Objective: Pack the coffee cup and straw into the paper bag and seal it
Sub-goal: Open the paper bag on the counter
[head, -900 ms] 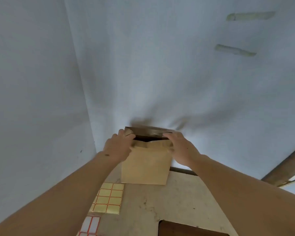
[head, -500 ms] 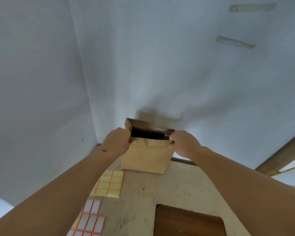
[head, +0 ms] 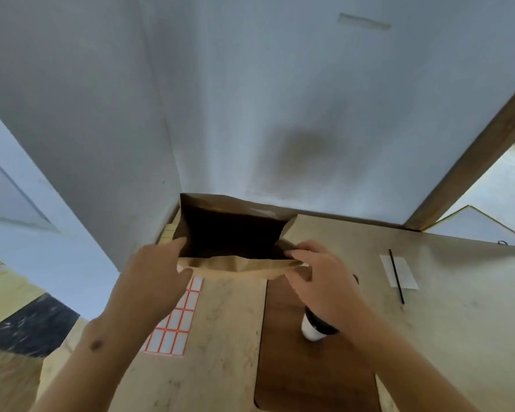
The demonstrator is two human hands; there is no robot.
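Note:
A brown paper bag point(head: 238, 267) stands at the back of the table with its mouth spread wide and dark inside. My left hand point(head: 158, 275) holds the left side of the near rim, and my right hand point(head: 318, 269) pinches the right side of that rim. Below my right wrist stands a coffee cup point(head: 312, 330), white with a dark band, on a dark wooden board point(head: 295, 367); my arm hides most of it. A thin black straw point(head: 396, 276) lies on the table to the right, across a white slip of paper point(head: 405, 275).
A sheet of white labels with orange borders point(head: 176, 325) lies left of the board, and yellow labels point(head: 167, 234) peek out left of the bag. White walls close in behind and to the left. A wooden post point(head: 470, 162) rises at the right.
The bag's mouth has been pulled from nearly flat to wide open. My view has tipped down, so the cup, board and straw now show.

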